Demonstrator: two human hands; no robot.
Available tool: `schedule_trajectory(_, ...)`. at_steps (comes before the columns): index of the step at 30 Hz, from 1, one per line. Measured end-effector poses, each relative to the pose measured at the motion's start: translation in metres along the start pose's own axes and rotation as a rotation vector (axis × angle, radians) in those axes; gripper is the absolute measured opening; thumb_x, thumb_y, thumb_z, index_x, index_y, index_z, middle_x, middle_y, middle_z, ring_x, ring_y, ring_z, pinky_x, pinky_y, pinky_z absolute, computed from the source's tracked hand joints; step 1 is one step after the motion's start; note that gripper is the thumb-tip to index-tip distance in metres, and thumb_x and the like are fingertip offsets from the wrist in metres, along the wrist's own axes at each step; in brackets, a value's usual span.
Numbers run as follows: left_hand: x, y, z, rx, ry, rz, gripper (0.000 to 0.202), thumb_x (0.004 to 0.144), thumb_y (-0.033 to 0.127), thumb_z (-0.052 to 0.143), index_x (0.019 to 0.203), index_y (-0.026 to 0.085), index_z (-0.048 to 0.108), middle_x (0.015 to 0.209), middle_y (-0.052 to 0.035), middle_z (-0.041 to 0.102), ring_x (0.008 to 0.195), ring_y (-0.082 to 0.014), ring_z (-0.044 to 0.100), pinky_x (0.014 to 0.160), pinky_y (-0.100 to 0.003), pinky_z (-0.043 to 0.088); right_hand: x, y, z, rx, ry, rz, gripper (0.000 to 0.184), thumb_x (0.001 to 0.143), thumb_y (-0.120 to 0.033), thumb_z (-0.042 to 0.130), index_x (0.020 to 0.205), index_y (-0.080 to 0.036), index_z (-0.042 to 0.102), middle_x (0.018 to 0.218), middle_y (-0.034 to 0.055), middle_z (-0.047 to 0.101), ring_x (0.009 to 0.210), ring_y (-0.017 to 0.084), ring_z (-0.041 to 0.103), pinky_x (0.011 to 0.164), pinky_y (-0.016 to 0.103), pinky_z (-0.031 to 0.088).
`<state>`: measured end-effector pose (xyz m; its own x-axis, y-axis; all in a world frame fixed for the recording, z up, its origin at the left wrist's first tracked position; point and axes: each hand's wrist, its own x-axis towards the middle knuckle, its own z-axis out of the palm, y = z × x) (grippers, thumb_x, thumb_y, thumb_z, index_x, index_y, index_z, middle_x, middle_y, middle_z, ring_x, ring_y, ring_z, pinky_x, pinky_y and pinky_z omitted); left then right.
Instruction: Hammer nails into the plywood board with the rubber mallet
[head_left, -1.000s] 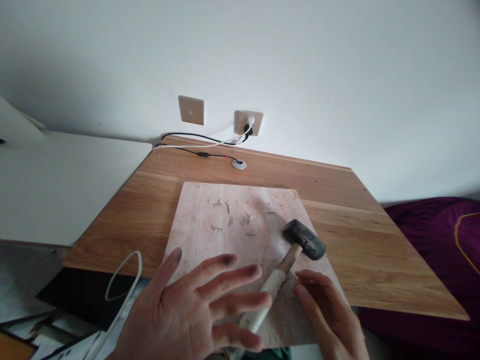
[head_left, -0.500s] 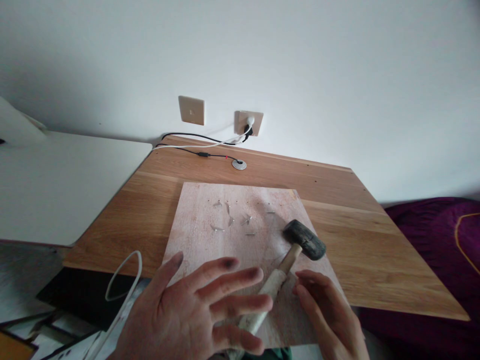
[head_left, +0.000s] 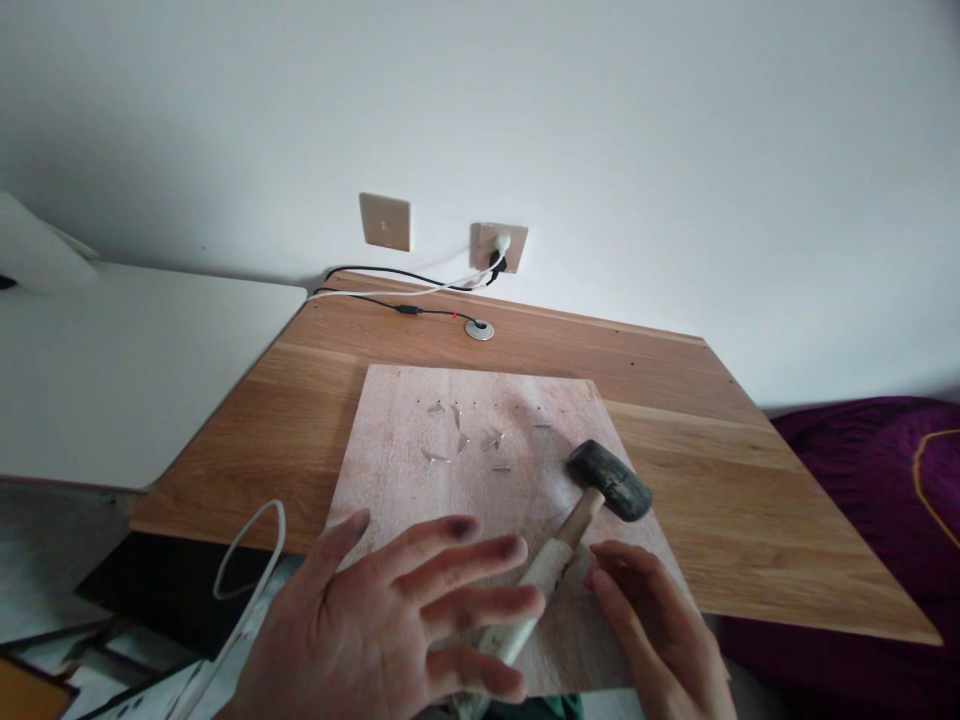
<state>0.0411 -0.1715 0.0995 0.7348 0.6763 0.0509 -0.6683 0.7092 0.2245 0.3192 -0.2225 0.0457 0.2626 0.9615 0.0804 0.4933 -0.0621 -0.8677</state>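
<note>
My left hand (head_left: 360,620) is spread, palm up, its fingers over the lower part of a rubber mallet's handle; nothing lies in the palm. Dark smudges mark some of its fingertips. The mallet (head_left: 611,480) has a black head and a pale, wrapped handle, and lies slantwise on a whitish wooden board (head_left: 420,500). My right hand (head_left: 656,620) is curled to the right of the handle, thumb and fingertips drawn together; whatever they may pinch cannot be made out. Several small nails (head_left: 495,440) are scattered on the board below a row of small dark dots.
The board rests on a brown wooden tabletop (head_left: 750,500). Cables (head_left: 409,310) run along its back to a wall socket (head_left: 501,248), near a cable hole (head_left: 480,329). A white table (head_left: 150,370) adjoins on the left; purple fabric (head_left: 847,470) lies at right. A white cable (head_left: 277,530) loops near my left hand.
The view has shifted very slightly. Both hands, the mallet and the nails keep practically the same places.
</note>
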Motion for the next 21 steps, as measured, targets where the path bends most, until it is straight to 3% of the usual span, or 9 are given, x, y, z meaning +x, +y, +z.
schedule_trajectory(21, -0.0036, -0.0074, 0.0064, 0.059, 0.010, 0.008, 0.053, 0.107, 0.053, 0.041, 0.135, 0.020, 0.071, 0.152, -0.0134, 0.062, 0.141, -0.0389, 0.054, 0.109, -0.051, 0.049, -0.0065, -0.0036, -0.0043, 0.004, 0.023, -0.044, 0.026, 0.096, -0.047, 0.069, 0.108, -0.024, 0.073, 0.097, 0.0059, 0.079, 0.086, 0.022, 0.077, 0.075, 0.024, 0.064)
